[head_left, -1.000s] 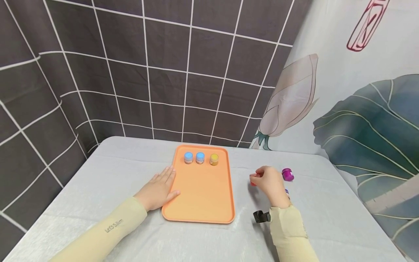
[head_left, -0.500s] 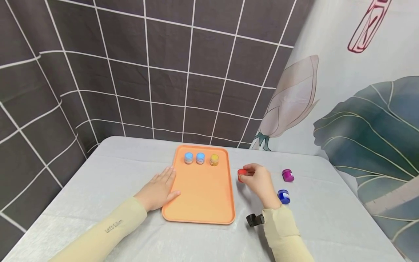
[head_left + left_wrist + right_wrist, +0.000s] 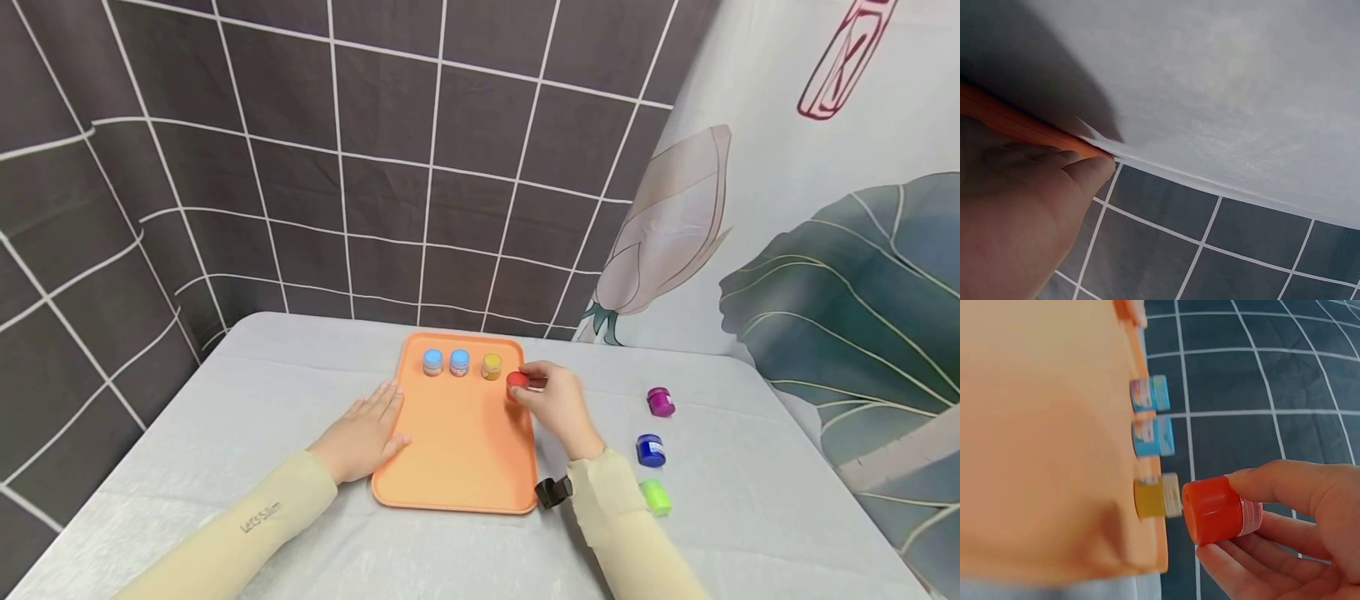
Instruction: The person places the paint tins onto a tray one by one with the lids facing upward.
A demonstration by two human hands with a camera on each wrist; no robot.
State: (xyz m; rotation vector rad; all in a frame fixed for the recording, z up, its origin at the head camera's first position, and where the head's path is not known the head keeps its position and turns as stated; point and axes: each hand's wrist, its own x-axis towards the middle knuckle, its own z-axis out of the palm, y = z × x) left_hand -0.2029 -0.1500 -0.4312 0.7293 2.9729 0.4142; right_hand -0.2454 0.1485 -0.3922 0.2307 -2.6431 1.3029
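Note:
Pinched between the thumb and fingers of my right hand (image 3: 558, 407) is a small red paint jar (image 3: 1213, 509), held over the right edge of the orange tray (image 3: 450, 458). Its base shows clear of the tray in the right wrist view. Along the tray's far end stand two light blue jars (image 3: 432, 362) and a yellow jar (image 3: 491, 366); the red one is just right of the yellow. My left hand (image 3: 363, 433) rests with straight fingers on the tray's left rim, and the left wrist view shows its fingers along the orange edge.
To the right of the tray, a purple jar (image 3: 661, 402), a dark blue jar (image 3: 650, 450) and a bright green jar (image 3: 656, 497) are on the grey cloth-covered table (image 3: 742, 517). A dark tile-patterned curtain (image 3: 382, 167) hangs behind the table.
My right hand has carried the red jar leftward from the table to above the tray's right edge. The dark blue and green jars have come into sight. The left hand stays put.

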